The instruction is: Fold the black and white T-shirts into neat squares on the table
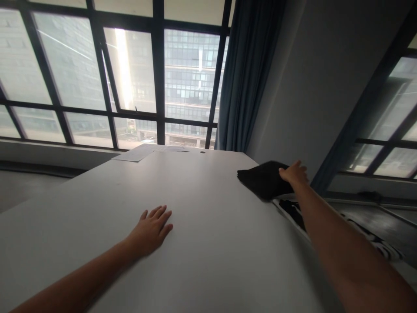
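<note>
A black folded cloth-like item [265, 179] lies at the right edge of the white table [195, 195]. My right hand [296, 174] is at its right end, thumb against the black surface and the other fingers spread; whether it grips the item is unclear. Just below that hand, a black-and-white item [293, 213] sits at the table's edge, partly covered by my right forearm. On the left half of the tabletop my left hand [152, 230] rests palm down, fingers spread, holding nothing.
White paper sheets [135, 153] lie at the table's far left corner. A small dark round spot [202, 152] is near the far edge. Beyond are windows and a blue curtain [243, 78]. More black-and-white patterned material [374, 241] is beyond the right edge.
</note>
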